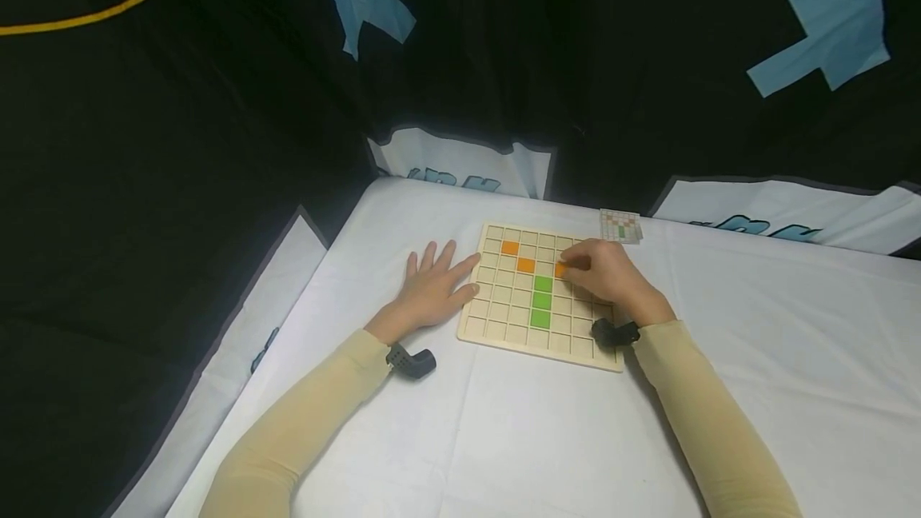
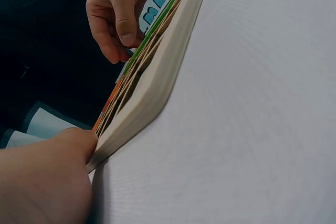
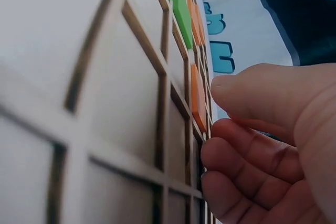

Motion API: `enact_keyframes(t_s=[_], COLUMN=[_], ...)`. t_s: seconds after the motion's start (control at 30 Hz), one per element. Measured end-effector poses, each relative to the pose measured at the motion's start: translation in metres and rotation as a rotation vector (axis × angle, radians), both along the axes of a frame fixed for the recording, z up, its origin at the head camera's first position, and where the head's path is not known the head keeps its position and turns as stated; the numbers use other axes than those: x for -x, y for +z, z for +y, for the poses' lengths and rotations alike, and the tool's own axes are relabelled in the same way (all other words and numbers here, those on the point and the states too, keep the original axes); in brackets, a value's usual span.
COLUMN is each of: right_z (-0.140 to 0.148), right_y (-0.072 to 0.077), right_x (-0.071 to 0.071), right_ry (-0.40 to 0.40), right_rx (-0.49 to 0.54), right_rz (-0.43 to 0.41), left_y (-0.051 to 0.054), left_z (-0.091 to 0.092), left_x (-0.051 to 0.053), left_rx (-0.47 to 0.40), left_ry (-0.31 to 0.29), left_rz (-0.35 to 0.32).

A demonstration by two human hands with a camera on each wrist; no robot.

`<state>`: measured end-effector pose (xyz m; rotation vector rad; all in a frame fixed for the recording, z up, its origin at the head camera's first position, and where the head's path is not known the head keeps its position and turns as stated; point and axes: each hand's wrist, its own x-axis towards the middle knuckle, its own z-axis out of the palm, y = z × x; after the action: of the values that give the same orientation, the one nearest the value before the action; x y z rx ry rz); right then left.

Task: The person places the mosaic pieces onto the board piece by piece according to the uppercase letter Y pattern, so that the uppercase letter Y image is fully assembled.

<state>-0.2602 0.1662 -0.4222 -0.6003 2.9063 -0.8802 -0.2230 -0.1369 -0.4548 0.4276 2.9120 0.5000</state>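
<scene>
A square wooden grid board (image 1: 504, 334) lies on the white table. My left hand (image 1: 429, 294) has its fingers spread at the board's left edge, with the thumb and index finger touching the rim. Over the board's upper right area, my right hand (image 1: 608, 270) has its thumb and fingers bent close together beside an orange tile (image 1: 560, 269). In the right wrist view that orange tile (image 3: 198, 98) sits in a cell near the thumb tip. The index fingertip is hidden there, so a pinch cannot be confirmed. Three green tiles (image 1: 542, 300) form a column; two orange tiles (image 1: 510, 248) lie diagonally to the upper left.
Behind the board, a small card (image 1: 620, 226) with a printed coloured grid lies near the table's back edge. White cloth (image 1: 403, 438) covers the table. A dark curtain (image 1: 468, 62) with blue and white shapes hangs behind. Each wrist wears a small black camera (image 1: 413, 362).
</scene>
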Motion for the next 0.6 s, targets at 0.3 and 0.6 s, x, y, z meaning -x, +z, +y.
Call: enact_keyframes(t_s=[0.3, 0.6], right_z=[0.009, 0.024], right_y=[0.002, 0.005], right_x=[0.001, -0.003], right_ry=[-0.006, -0.05], right_rx=[-0.005, 0.007], right_rz=[-0.046, -0.051], left_y=[0.002, 0.002], left_z=[0.001, 0.0], left_x=[0.0, 0.0], left_rx=[-0.003, -0.002], left_ry=[-0.002, -0.001], left_rz=[0.006, -0.002])
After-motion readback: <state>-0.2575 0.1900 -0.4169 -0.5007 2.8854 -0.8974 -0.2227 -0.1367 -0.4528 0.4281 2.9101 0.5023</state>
